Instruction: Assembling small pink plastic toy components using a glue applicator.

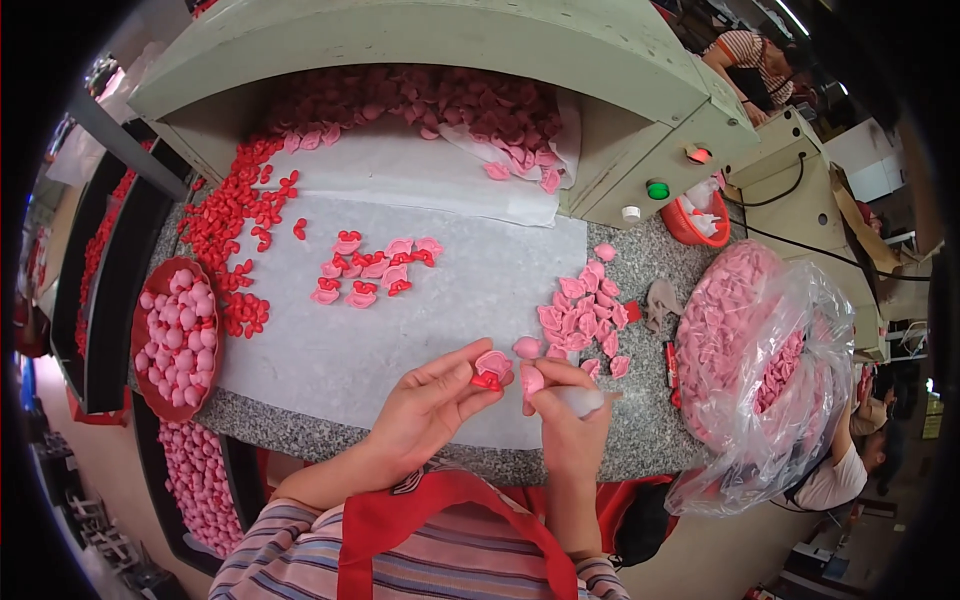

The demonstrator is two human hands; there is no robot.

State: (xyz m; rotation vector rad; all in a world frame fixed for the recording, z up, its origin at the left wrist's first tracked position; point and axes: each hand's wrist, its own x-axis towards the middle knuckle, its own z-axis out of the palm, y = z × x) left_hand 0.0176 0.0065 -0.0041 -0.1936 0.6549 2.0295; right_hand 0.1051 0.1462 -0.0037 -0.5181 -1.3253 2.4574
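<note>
My left hand (420, 408) is closed, pinching a hollow pink plastic piece with a red bow-shaped part (486, 381) at its lower edge. Close beside it, my right hand (574, 432) grips a rounded pink plastic piece (532, 379) between thumb and fingers. A whitish bottle with a thin tip (583, 402) is also tucked in that right hand. Both hands are above the near edge of a white sheet (400, 330). Farther off on the sheet lie rows of pink shells with red bows (375, 267). Loose pink shells (580, 315) are piled just beyond my right hand.
Red bow parts (240, 220) spread along the left. A red basket (140, 345) holds rounded pink pieces. A pale green machine housing (430, 40) arches over more parts at the back. On the right are a plastic bag of pink pieces (725, 340), a red marker (672, 372) and an orange-red basket (690, 228).
</note>
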